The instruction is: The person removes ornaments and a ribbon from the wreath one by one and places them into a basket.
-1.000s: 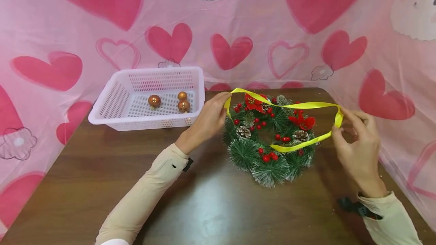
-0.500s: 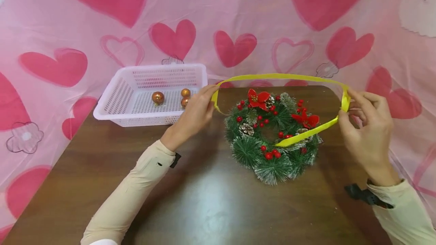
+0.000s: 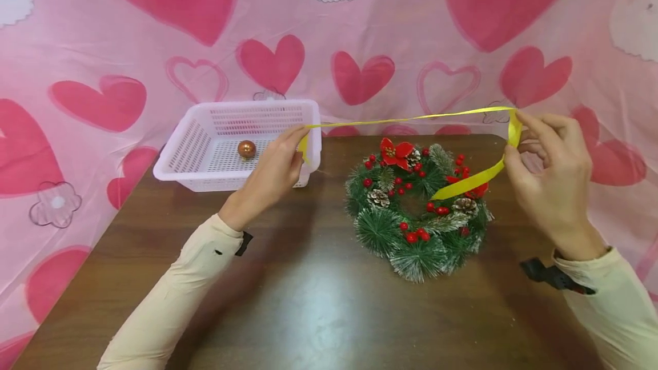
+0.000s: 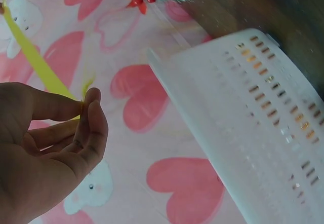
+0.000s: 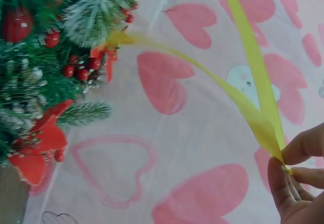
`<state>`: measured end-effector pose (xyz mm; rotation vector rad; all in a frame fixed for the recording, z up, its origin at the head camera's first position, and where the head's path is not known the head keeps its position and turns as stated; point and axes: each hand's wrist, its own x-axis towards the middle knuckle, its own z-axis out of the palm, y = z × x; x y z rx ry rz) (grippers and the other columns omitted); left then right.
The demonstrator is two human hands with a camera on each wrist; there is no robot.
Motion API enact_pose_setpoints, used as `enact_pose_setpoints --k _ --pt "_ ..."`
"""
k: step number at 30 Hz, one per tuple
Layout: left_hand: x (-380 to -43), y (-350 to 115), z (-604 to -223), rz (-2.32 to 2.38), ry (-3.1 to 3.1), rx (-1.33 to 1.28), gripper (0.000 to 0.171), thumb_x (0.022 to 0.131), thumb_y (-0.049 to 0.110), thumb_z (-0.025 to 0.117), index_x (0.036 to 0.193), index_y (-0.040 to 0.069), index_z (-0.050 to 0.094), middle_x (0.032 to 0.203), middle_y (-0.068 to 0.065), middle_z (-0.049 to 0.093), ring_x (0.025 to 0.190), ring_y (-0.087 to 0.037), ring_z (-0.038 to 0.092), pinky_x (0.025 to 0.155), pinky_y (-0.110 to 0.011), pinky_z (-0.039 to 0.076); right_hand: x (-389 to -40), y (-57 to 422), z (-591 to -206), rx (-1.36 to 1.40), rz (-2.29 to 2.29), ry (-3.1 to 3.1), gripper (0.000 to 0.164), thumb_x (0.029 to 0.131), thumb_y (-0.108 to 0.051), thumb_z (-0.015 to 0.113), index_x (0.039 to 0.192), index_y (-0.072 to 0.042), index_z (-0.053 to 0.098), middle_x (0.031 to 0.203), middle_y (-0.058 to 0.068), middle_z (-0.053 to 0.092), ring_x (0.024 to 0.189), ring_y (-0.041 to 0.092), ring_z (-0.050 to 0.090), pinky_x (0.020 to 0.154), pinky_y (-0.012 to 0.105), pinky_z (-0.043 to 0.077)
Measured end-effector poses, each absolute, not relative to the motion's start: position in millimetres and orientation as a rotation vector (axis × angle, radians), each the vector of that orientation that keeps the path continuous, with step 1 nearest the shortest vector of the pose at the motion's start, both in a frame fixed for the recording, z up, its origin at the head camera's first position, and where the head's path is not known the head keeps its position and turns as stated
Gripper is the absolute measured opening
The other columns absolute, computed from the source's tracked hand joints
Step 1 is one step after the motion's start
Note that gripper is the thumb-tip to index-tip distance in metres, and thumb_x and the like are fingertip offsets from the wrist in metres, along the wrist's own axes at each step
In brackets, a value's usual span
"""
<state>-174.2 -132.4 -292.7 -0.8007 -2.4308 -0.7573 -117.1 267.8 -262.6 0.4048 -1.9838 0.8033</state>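
A yellow ribbon (image 3: 390, 121) stretches nearly straight between the two hands in the head view. My left hand (image 3: 275, 167) pinches it between thumb and fingertips, in front of the basket's right side; a short frayed end shows past the fingertips in the left wrist view. My right hand (image 3: 555, 170) pinches the ribbon farther along, right of the wreath, and a loose tail hangs from there toward the wreath's middle. The green wreath (image 3: 377, 233) lies on the table beneath the ribbon, decorated with red poinsettias (image 3: 396, 154), red berries and frosted pine cones (image 3: 378, 198).
A white perforated basket (image 3: 177, 177) stands at the back left of the brown wooden table (image 3: 319, 313). One copper-coloured ball (image 3: 247, 149) shows inside it; my left hand covers part of the basket. A pink heart-patterned cloth (image 3: 401, 27) hangs behind and at the sides.
My left hand has moved left from the wreath to the basket, drawing the ribbon from slack to nearly straight. My right hand has risen slightly, and the loose tail has shortened.
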Motion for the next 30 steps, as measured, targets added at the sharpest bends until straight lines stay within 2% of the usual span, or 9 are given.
enact_pose_setpoints --k 3,5,10,14,18,23,30 --pt "-172 -140 -292 -0.743 -2.432 -0.789 0.049 0.086 -0.014 0.053 0.134 -0.009 0.054 0.136 -0.021 0.056 0.125 -0.032 0.055 0.103 -0.044 0.046 -120 262 -258 0.438 0.817 -2.007 0.049 0.083 0.002 0.065 0.131 -0.010 0.066 0.117 -0.026 0.046 0.094 -0.008 0.054 0.081 0.007 0.041" --pt "-170 -145 -291 -0.744 -2.438 -0.777 0.049 0.086 -0.014 0.052 0.135 -0.009 0.054 0.136 -0.021 0.056 0.125 -0.032 0.054 0.104 -0.045 0.045 -123 257 -257 0.456 0.832 -2.017 0.052 0.083 0.006 0.065 0.132 -0.010 0.065 0.119 -0.024 0.046 0.088 -0.009 0.056 0.080 0.006 0.043" --pt "-168 -160 -287 -0.730 -2.430 -0.743 0.048 0.085 -0.014 0.052 0.133 -0.012 0.054 0.136 -0.026 0.055 0.128 -0.037 0.053 0.109 -0.045 0.041 -131 244 -251 0.513 0.854 -2.043 0.053 0.083 0.008 0.065 0.133 -0.008 0.064 0.122 -0.020 0.047 0.088 -0.009 0.057 0.083 0.006 0.045" --pt "-168 -175 -283 -0.727 -2.422 -0.702 0.048 0.084 -0.016 0.053 0.133 -0.014 0.053 0.136 -0.029 0.054 0.129 -0.040 0.050 0.110 -0.046 0.039 -138 232 -244 0.574 0.812 -2.099 0.059 0.081 0.012 0.067 0.136 -0.007 0.061 0.123 0.000 0.056 0.089 -0.007 0.056 0.083 0.005 0.045" --pt "-166 -191 -282 -0.715 -2.420 -0.661 0.048 0.085 -0.016 0.054 0.133 -0.015 0.052 0.136 -0.030 0.053 0.126 -0.040 0.052 0.104 -0.049 0.043 -146 218 -237 0.638 0.781 -2.142 0.063 0.080 0.014 0.067 0.139 -0.005 0.057 0.127 0.017 0.054 0.088 0.000 0.056 0.081 0.003 0.044" --pt "-164 -210 -281 -0.671 -2.422 -0.627 0.047 0.084 -0.016 0.053 0.131 -0.015 0.053 0.134 -0.031 0.054 0.122 -0.042 0.054 0.101 -0.052 0.045 -158 198 -231 0.753 0.795 -2.181 0.072 0.079 0.019 0.065 0.145 -0.004 0.051 0.133 0.019 0.048 0.093 0.004 0.054 0.081 0.004 0.044" --pt "-160 -237 -282 -0.649 -2.453 -0.575 0.048 0.083 -0.017 0.052 0.131 -0.015 0.053 0.132 -0.031 0.055 0.123 -0.044 0.053 0.102 -0.054 0.043 -175 167 -226 0.872 0.861 -2.188 0.069 0.080 0.017 0.060 0.146 -0.003 0.049 0.134 0.022 0.047 0.098 0.021 0.058 0.078 0.010 0.047"
